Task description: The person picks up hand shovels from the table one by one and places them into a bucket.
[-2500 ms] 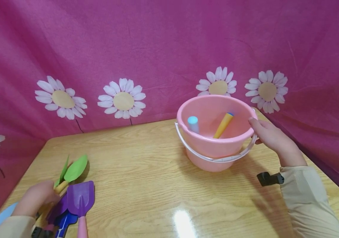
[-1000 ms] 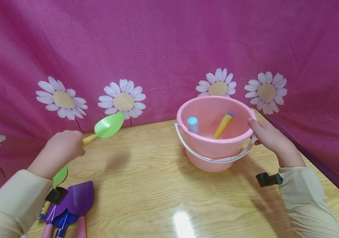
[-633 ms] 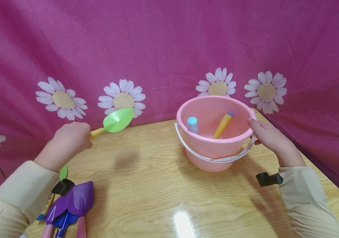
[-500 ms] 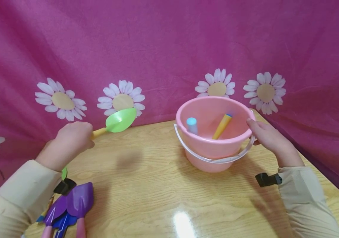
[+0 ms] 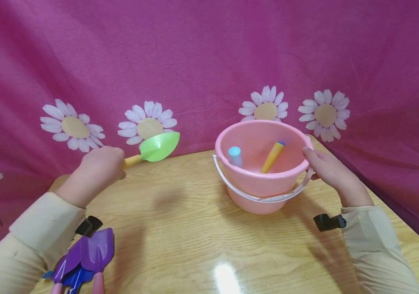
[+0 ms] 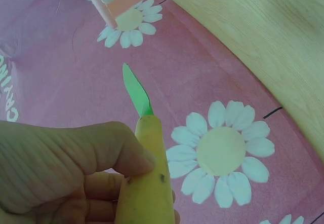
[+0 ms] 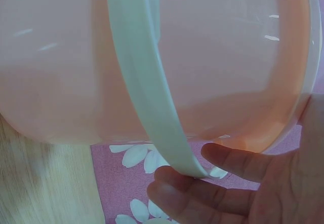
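My left hand (image 5: 100, 171) grips the yellow handle of a toy trowel (image 5: 160, 146), its green blade raised over the table and aimed at the bucket. In the left wrist view, the thumb lies along the trowel's handle (image 6: 147, 193). To the right stands a pink bucket (image 5: 255, 185), upright, its white handle (image 5: 268, 199) hanging down in front. My right hand (image 5: 335, 175) pinches the bucket's right rim, thumb on top, fingers outside below it. Inside the bucket are a light-blue-topped rod (image 5: 235, 156) and a yellow handle with a blue end (image 5: 272, 157); their lower parts are hidden.
At the table's (image 5: 180, 253) near left, a purple shovel (image 5: 98, 247) lies beside another purple shovel (image 5: 71, 259) and a blue tool (image 5: 78, 279), partly under my left forearm. A magenta flowered cloth (image 5: 202, 61) rises behind the table.
My left hand has picked up the green trowel from the pile at the left and carried it up and rightward toward the bucket. My right hand has stayed at the bucket's rim.
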The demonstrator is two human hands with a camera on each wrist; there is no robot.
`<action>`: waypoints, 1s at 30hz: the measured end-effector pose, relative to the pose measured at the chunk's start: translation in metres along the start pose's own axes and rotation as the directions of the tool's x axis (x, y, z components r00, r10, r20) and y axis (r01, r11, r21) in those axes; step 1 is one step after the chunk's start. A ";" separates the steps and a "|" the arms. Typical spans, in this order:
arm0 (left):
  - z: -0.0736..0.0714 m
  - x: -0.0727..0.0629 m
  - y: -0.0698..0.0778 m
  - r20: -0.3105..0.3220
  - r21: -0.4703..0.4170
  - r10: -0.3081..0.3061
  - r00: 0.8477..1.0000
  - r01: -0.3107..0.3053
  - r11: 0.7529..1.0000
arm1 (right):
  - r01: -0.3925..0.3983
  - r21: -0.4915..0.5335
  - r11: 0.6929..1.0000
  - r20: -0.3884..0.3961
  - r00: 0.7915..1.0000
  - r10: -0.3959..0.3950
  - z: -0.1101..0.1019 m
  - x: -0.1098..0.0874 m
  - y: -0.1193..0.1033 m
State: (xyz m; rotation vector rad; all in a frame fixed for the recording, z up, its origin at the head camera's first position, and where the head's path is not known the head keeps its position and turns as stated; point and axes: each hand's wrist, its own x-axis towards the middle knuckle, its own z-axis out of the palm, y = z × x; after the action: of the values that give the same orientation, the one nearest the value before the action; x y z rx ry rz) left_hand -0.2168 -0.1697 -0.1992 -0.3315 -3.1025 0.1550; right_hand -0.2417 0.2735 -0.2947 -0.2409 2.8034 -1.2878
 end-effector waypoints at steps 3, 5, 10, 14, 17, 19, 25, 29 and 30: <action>0.000 0.000 0.002 -0.015 -0.001 0.016 1.000 -0.016 1.000 | -0.002 0.003 1.000 0.004 1.000 0.002 0.001 0.000 0.000; 0.000 0.001 0.004 -0.024 0.006 0.025 0.999 -0.025 1.000 | -0.005 -0.003 1.000 0.006 1.000 0.005 0.001 0.000 -0.001; -0.004 0.004 0.010 -0.031 0.024 0.038 0.999 -0.037 0.999 | -0.006 -0.017 1.000 0.004 1.000 0.006 0.000 -0.001 -0.002; -0.008 0.006 0.016 -0.058 0.042 0.061 0.996 -0.058 0.997 | -0.009 -0.015 1.000 0.002 1.000 0.009 0.000 -0.001 -0.001; -0.012 0.008 0.020 -0.092 0.051 0.083 0.992 -0.078 0.996 | -0.013 -0.019 1.000 0.002 1.000 0.013 0.000 -0.001 -0.001; -0.014 0.009 0.023 -0.115 0.050 0.094 0.989 -0.089 0.995 | -0.016 -0.020 1.000 0.006 1.000 0.016 -0.001 -0.001 -0.001; -0.021 0.012 0.033 -0.144 0.037 0.108 0.984 -0.104 0.994 | -0.011 -0.017 1.000 0.010 1.000 0.011 -0.001 -0.001 -0.002; -0.024 0.015 0.041 -0.160 0.044 0.123 0.980 -0.117 0.992 | -0.010 -0.020 1.000 0.007 1.000 0.010 -0.001 -0.002 -0.002; -0.025 0.016 0.043 -0.161 0.043 0.123 0.979 -0.118 0.992 | -0.012 -0.021 1.000 0.007 1.000 0.012 -0.001 -0.001 -0.002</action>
State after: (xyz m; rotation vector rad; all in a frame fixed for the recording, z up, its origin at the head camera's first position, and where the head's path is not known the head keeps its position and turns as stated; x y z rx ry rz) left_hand -0.2224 -0.1221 -0.1785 -0.5046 -2.9151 0.1717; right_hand -0.2401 0.2731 -0.2932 -0.2292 2.8093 -1.2528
